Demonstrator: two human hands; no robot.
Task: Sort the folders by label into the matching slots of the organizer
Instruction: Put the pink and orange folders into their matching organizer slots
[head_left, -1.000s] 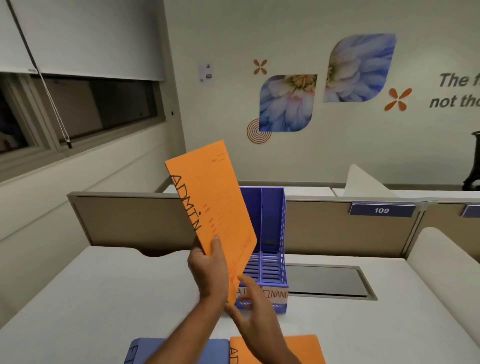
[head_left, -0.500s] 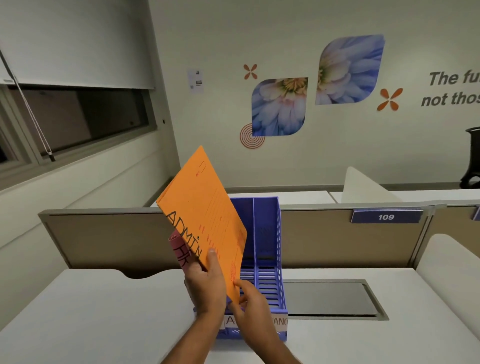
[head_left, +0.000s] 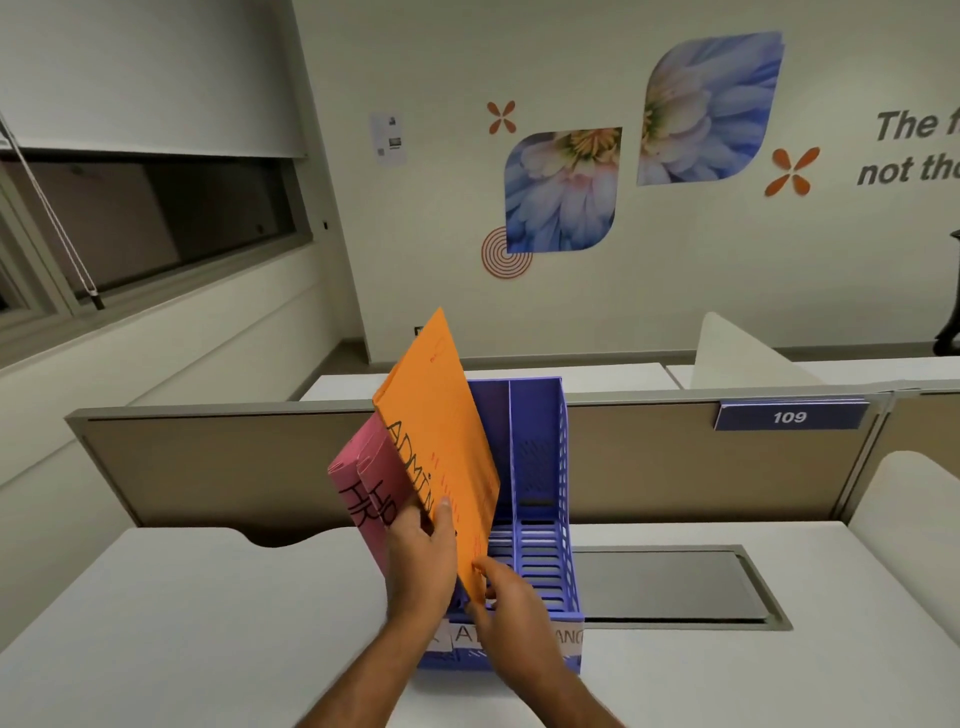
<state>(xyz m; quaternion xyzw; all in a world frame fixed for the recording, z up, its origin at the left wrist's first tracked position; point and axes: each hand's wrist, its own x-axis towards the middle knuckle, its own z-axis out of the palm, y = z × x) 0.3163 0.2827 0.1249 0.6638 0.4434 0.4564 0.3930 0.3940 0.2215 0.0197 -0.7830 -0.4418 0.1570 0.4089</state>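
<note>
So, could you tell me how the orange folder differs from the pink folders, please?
The orange folder reads ADMIN; the pink folders read HR. The orange folder is held by the left hand and right hand, tilted over the organizer; the pink folders already stand at its left side, apparently slotted. The orange folder reaches higher than the pink folders. Both carry black handwritten labels.

Beige partition (head_left: 675, 467) backs the white desk (head_left: 182, 623) — grey hatch (head_left: 670, 584) just before it, blue plate (head_left: 789, 417) (reading 109) at its top edge, flower decals (head_left: 563, 192) beyond.
</note>
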